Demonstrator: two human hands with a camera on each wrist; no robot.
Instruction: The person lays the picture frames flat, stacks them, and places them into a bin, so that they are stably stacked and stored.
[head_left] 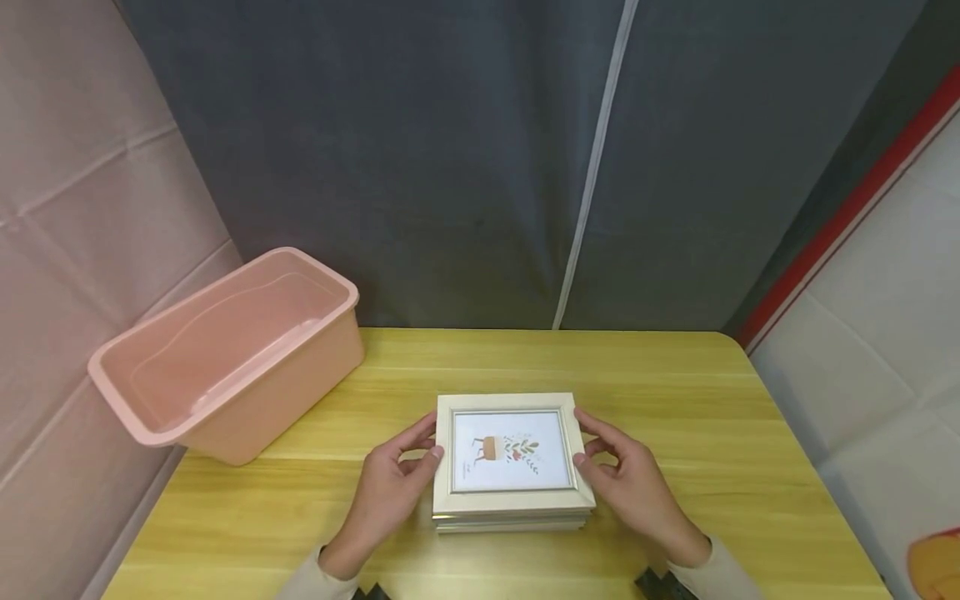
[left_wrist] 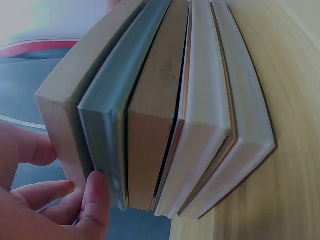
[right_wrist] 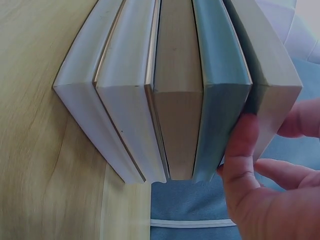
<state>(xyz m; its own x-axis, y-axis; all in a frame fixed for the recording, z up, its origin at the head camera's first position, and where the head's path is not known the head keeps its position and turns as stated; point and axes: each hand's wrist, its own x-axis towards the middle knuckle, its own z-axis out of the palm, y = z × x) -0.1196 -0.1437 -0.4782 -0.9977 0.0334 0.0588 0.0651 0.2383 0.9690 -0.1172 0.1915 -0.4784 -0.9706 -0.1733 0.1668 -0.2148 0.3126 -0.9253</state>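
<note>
A stack of several picture frames lies flat on the table. On top is a cream picture frame [head_left: 512, 500] around a print of a potted plant. My left hand [head_left: 390, 483] grips its left edge, thumb at the upper face and fingers along the side. On the opposite edge my right hand [head_left: 637, 483] holds it the same way. Beneath it the wrist views show a blue-green frame [left_wrist: 102, 140], a brown frame [right_wrist: 177, 130] and white frames [left_wrist: 200, 140]. A fingertip of each hand reaches the narrow dark gap between the cream and blue-green frames.
A pink plastic bin [head_left: 277, 392] stands at the table's left back corner, with nothing seen inside. The wooden table [head_left: 675, 400] ends at a dark grey curtain [head_left: 412, 167]. Pale panels flank both sides, and an orange-yellow object [head_left: 933, 567] shows at lower right.
</note>
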